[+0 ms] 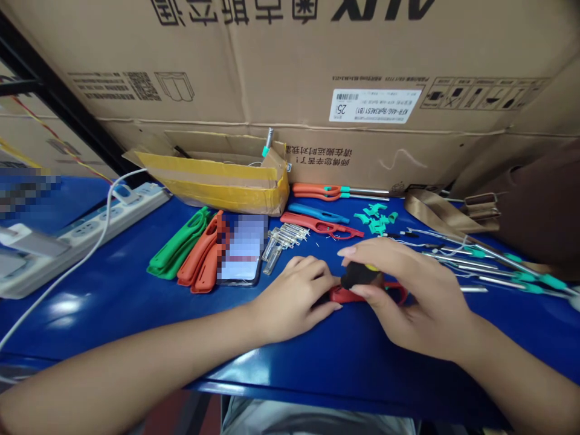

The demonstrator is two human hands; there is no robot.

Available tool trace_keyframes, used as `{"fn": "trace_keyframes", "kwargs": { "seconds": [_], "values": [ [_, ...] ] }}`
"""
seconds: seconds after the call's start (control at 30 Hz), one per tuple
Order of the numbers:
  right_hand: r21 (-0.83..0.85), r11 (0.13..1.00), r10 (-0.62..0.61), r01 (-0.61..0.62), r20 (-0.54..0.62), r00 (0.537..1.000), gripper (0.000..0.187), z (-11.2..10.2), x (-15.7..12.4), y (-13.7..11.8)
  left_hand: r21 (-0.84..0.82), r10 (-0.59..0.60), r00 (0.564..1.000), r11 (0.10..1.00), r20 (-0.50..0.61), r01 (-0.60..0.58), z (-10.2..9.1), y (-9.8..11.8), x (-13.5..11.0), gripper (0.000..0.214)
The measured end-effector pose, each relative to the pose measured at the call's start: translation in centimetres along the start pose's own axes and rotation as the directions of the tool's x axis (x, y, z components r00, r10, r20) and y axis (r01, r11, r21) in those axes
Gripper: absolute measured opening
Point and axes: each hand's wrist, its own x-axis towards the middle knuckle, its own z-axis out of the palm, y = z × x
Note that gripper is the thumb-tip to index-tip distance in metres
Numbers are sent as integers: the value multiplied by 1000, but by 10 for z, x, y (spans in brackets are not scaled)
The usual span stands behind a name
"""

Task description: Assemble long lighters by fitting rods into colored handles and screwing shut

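I see left hand [294, 296] grasping red casing [344, 295], likely to steady it; right hand [419, 296] pinching black-yellow tool [360, 275] over casing.

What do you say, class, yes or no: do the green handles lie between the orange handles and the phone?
No, the orange handles lie between the green handles and the phone.

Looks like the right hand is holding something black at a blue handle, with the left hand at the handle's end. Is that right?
Not quite: in the head view the handle is red, not blue. The right hand does hold the black object at it, with the left hand at its end.
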Motion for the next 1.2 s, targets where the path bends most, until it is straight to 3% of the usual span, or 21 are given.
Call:
{"fn": "trace_keyframes", "kwargs": {
  "seconds": [0.13, 0.3, 0.53, 0.73, 0.97, 1.03, 1.1, 1.2],
  "values": [
    [-42, 998, -40, 40, 0, 999, 35, 4, 0, -5, -16, 21, 999, 1000, -34, -21, 6, -2, 0, 21],
    [-56, 998, 8, -11, -53, 999, 30, 5, 1, -5, -37, 11, 1000, 999, -8, -11, 1, -2, 0, 25],
    [133, 985, 110, -107, -19, 994, 59, 3, -7, 0, 5, 5, 999, 1000, 54, -5, -6, 1, -1, 29],
    [19, 996, 83, -82, -64, 995, 39, 2, 1, -4, 44, 5, 998, 999, 61, -8, -7, 3, -2, 27],
    [-75, 993, 80, -87, -85, 993, 31, 5, 4, -3, 107, -20, 998, 994, 59, 13, -8, 11, -4, 27],
    [-77, 993, 85, -91, -77, 993, 29, 6, 3, -4, 210, -85, 996, 975, 23, 78, -6, 17, -8, 36],
    [-76, 992, 94, -100, -75, 993, 28, 6, 3, -5, 377, -185, 980, 905, -67, 197, -3, 22, -13, 67],
    [-90, 991, 91, -97, -70, 993, 29, 6, 2, -6, 492, -290, 951, 816, -107, 304, -4, 28, -18, 92]
  ]
}}
